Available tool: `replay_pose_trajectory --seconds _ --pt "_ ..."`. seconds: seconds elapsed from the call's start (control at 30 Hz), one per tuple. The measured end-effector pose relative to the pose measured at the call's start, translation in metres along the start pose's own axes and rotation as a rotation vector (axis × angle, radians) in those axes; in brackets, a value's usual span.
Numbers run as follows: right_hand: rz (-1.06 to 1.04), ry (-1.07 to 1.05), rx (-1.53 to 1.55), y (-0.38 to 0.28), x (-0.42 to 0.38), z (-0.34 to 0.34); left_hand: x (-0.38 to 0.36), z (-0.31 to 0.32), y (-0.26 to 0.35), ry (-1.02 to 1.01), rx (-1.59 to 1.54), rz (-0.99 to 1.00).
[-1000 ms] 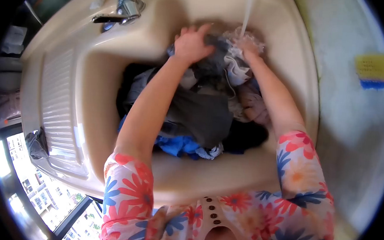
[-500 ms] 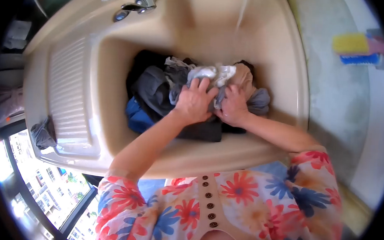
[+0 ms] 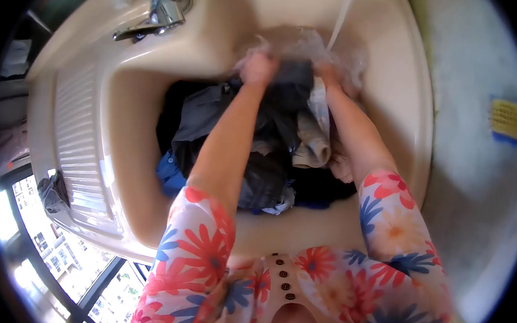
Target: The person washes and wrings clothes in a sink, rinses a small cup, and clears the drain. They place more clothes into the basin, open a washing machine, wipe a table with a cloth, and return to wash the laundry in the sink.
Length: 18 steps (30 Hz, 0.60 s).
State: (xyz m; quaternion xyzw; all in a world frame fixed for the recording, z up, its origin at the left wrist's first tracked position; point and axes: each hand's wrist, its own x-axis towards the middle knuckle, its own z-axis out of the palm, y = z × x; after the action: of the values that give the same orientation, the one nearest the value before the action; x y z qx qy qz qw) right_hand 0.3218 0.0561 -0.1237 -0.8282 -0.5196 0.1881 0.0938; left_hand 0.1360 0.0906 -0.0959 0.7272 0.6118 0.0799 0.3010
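Note:
In the basin of a beige sink (image 3: 410,111), a pile of wet clothes lies under my forearms. At its far end, a dark grey garment (image 3: 295,81) is stretched between my hands. My left hand (image 3: 258,69) is closed on its left edge, the fingers blurred by motion. My right hand (image 3: 327,74) grips the other side, partly hidden by splashing water. Close to my right wrist lies a beige cloth (image 3: 312,144). Nearer to me are black pieces and a blue cloth (image 3: 169,173) at the left.
A thin stream of water (image 3: 340,22) falls at the back right. The chrome faucet (image 3: 164,10) stands at the back left. A ribbed drainboard (image 3: 84,146) holds a grey rag (image 3: 53,191) on its edge. On the right ledge rests a yellow and blue brush (image 3: 509,119).
Both hands have moved away from me toward the back of the basin, carrying dark cloth under the stream. Water now splashes around them. The clothes have shifted, and the view has moved slightly.

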Motion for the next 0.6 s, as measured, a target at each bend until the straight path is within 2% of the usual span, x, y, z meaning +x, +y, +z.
replay_pose_trajectory --seconds 0.07,0.13,0.17,0.2,0.23,0.27,0.3,0.37,0.43,0.5,0.57,0.6 --pt "-0.113 0.184 0.07 0.023 0.025 0.012 0.007 -0.01 -0.001 0.077 -0.038 -0.034" --pt "0.009 0.057 0.077 0.002 0.0 -0.056 -0.003 -0.034 0.014 0.111 0.023 -0.01" --pt "0.068 -0.001 0.073 -0.006 -0.008 -0.082 -0.005 -0.033 0.018 0.073 0.0 0.104" --pt "0.008 -0.046 0.065 -0.001 -0.005 -0.068 -0.006 -0.032 0.024 0.041 -0.022 0.226" --pt "-0.048 -0.095 0.059 0.007 -0.001 -0.038 -0.011 -0.031 0.029 0.003 -0.041 0.346" --pt "-0.111 -0.145 0.043 0.013 0.002 -0.011 -0.02 -0.018 0.029 -0.137 0.135 0.173" --pt "-0.17 -0.187 0.025 0.013 0.0 -0.004 -0.023 0.0 0.018 -0.257 0.182 0.162" --pt "-0.06 -0.426 0.196 -0.024 -0.052 -0.023 -0.051 -0.014 0.013 -0.414 0.279 0.338" --pt "-0.289 -0.314 0.114 -0.052 -0.147 -0.076 -0.119 -0.048 0.023 -0.362 0.45 0.439" --pt "-0.609 -0.003 0.096 -0.046 -0.22 -0.079 -0.185 -0.081 0.027 -0.193 0.349 0.666" --pt "-0.802 0.12 -0.062 -0.043 -0.264 -0.081 -0.226 -0.094 0.028 -0.117 0.408 0.794" --pt "-0.818 0.113 -0.09 -0.042 -0.264 -0.077 -0.232 -0.092 0.024 -0.108 0.429 0.846"
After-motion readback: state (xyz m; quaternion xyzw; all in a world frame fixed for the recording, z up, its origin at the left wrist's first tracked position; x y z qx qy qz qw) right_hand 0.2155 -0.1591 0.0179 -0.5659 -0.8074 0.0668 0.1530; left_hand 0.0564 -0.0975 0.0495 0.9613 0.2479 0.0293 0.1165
